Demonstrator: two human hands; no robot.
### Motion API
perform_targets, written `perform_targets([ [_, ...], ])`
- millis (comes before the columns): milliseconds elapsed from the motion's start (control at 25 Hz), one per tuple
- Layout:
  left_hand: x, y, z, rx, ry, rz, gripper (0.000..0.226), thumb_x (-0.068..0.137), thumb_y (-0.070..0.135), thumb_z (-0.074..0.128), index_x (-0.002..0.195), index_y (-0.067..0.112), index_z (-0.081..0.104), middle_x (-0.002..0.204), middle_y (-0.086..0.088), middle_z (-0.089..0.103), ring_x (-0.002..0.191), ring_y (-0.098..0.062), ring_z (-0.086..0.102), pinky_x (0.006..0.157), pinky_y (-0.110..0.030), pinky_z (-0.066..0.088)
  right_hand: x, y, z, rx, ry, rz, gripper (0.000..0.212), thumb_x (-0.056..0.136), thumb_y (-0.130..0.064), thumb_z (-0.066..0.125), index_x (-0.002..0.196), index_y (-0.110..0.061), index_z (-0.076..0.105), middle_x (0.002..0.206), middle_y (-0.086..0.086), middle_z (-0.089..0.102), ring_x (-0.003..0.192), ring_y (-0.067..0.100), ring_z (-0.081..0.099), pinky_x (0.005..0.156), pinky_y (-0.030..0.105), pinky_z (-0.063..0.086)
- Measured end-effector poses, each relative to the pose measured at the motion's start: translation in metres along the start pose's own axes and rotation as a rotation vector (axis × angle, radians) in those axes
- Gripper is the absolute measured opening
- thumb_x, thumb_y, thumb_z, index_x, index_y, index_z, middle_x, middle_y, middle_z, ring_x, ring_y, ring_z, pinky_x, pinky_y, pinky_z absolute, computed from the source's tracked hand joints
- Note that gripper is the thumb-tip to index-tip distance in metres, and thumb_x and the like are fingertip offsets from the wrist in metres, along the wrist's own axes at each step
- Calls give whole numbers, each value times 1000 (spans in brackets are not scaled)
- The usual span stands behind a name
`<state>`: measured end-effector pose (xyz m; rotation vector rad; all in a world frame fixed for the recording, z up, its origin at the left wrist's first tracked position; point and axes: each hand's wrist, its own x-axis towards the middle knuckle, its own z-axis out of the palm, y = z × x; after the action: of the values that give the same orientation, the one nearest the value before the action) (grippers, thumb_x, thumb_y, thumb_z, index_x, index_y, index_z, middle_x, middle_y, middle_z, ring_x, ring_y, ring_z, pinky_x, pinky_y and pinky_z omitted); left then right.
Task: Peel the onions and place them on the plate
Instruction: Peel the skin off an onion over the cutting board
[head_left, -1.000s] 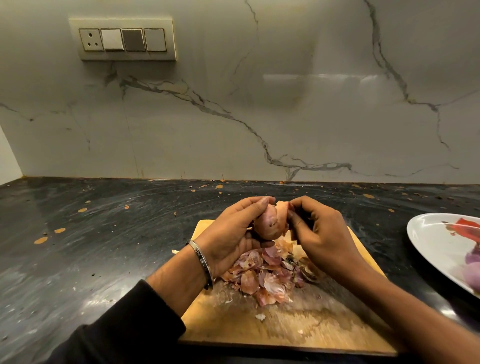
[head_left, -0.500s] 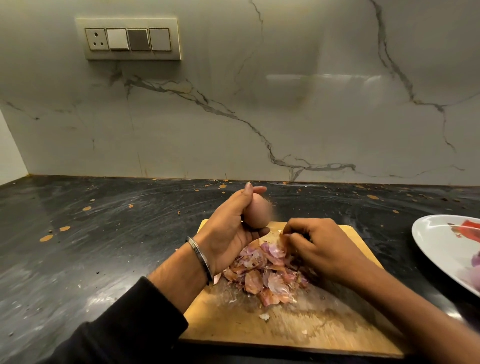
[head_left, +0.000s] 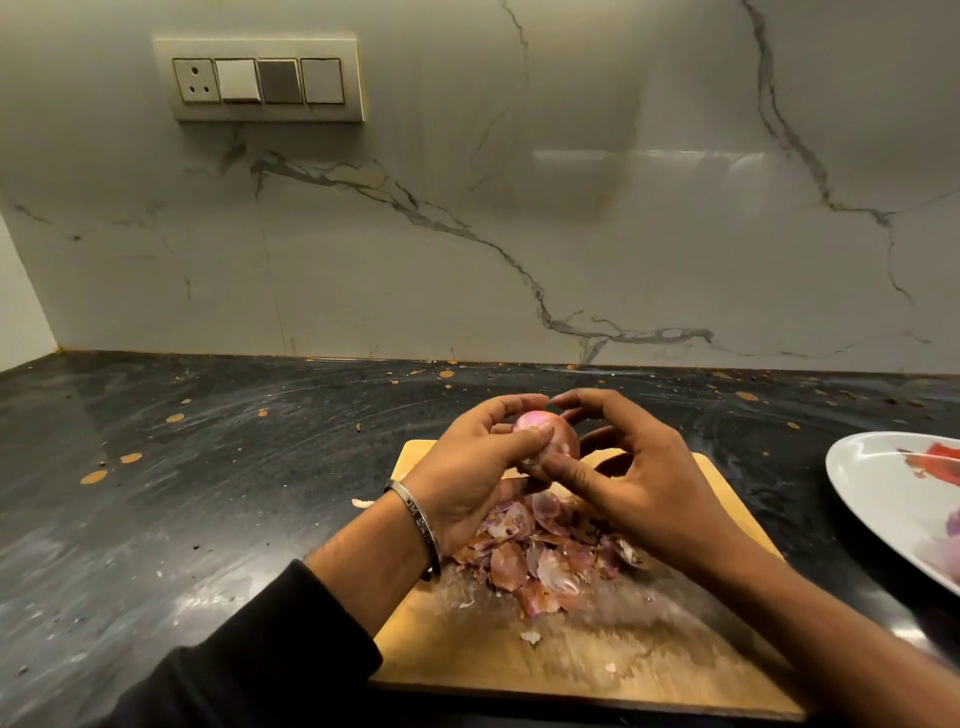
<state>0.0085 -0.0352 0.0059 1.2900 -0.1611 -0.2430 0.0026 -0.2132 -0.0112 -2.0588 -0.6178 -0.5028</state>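
1. A person is standing at a dark, speckled stone counter (head_left: 208, 493), and both bare hands are meeting above a light wooden cutting board (head_left: 597, 670) near the middle of the scene.
2. The left hand (head_left: 467, 478) is cupping a small, round, pinkish-purple onion (head_left: 545, 431), with its fingers curling round the onion's left and far sides. A silver metal bangle (head_left: 418, 525) is sitting on that wrist, above a black sleeve (head_left: 249, 670).
3. The right hand (head_left: 628, 478) is arching over the same onion, its curled fingertips touching the top and its thumb pressing against the near side.
4. The onion is being held in the air above the far part of the board, not resting on it.
5. A loose heap of papery pink and brown onion skins (head_left: 540, 556) is lying on the board, just below the hands.
6. A white oval plate (head_left: 878, 499) is sitting on the counter at the far right edge, partly cut off, showing red and purple shapes too blurred to name.
7. A cream switch panel (head_left: 265, 80) is hanging on the pale marble wall (head_left: 571, 234) at the far left.
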Motion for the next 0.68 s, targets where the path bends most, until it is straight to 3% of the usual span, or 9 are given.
perform_targets([
  [120,-1,-3,2,-29,-21,10,35,84,15,68,118,6,61,109,-18,70,92,-26,72,77,-42,62,-1,4,1,35,67,-34,39,84,-35,76,121,-28,69,109,-14,71,92,6,70,70,30,61],
  [240,0,-1,2,-56,-13,10,35,87,14,65,120,3,59,110,-18,68,94,-29,71,73,-41,62,2,10,-2,171,121,37,27,89,-14,71,115,-19,74,103,-8,77,92,7,73,75,33,63],
  [480,-1,-4,6,-64,-7,37,51,74,16,70,120,3,54,120,-21,63,96,-32,72,73,-43,62,1,8,1,128,213,35,13,90,-5,70,91,-18,71,92,-6,75,80,11,73,61,34,62],
  [680,-1,-5,8,-86,-19,20,43,81,5,69,121,2,51,118,-22,63,91,-30,73,69,-40,63,1,7,3,-98,224,-39,10,93,-5,66,92,-15,65,85,-7,68,74,6,65,60,16,54],
])
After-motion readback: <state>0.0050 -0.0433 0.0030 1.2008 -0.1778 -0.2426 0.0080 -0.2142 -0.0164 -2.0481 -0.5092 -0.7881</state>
